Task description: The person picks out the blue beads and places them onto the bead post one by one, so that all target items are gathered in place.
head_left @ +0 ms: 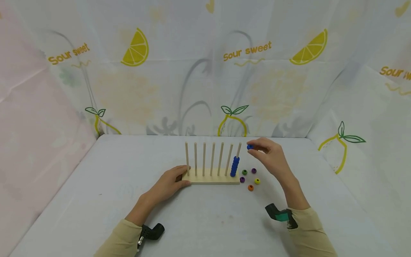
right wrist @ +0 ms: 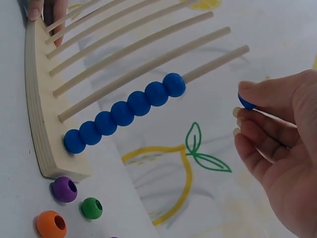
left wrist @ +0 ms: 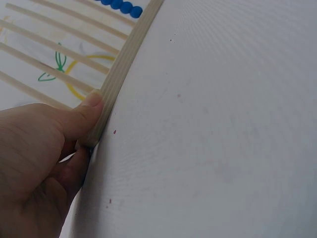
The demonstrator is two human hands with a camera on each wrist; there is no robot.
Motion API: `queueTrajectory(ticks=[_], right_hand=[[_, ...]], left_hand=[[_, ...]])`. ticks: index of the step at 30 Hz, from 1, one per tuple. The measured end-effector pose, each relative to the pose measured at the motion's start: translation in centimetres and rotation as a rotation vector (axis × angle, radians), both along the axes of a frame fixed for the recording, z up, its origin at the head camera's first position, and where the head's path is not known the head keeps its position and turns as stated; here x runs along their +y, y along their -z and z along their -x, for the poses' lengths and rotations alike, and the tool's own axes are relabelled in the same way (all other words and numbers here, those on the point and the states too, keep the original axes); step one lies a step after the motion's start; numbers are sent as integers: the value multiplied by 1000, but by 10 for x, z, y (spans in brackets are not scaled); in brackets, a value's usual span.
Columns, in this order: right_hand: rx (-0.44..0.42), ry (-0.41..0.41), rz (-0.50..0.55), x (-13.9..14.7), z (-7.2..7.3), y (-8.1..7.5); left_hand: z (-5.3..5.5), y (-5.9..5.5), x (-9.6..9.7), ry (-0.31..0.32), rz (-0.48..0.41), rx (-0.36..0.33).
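A wooden peg rack stands on the white table, with several upright rods along its base. My left hand grips the left end of the base, thumb on the near edge as the left wrist view shows. Several blue beads are stacked on the rightmost rod, whose upper part is bare. Between thumb and fingertips my right hand pinches a blue bead, held right of that rod's tip and apart from it. In the right wrist view the fingers hide most of this bead.
Loose beads lie right of the rack: green, yellow, orange, one purple bead close to the base and another purple bead farther back. A lemon-printed cloth hangs behind the table.
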State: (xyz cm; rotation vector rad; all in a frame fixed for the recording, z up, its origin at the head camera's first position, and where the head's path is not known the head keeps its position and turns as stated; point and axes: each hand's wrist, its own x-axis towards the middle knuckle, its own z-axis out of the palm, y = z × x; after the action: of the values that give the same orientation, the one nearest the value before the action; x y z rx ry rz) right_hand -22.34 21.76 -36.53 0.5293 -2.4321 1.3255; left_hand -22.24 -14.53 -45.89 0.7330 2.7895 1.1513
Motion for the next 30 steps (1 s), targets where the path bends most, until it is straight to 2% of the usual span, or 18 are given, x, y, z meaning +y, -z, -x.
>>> queueTrajectory(ticks=[8, 18, 23, 30], right_hand=[[20, -27, 79, -9, 1, -7], [120, -30, 178, -21, -4, -14], [140, -54, 183, -27, -5, -13], [157, -52, 174, -33, -5, -11]], left_hand=[[0, 1, -1, -4, 3, -3], [0, 0, -1, -1, 6, 2], [-1, -1, 0, 3, 14, 14], [-1, -3, 0, -6, 4, -8]])
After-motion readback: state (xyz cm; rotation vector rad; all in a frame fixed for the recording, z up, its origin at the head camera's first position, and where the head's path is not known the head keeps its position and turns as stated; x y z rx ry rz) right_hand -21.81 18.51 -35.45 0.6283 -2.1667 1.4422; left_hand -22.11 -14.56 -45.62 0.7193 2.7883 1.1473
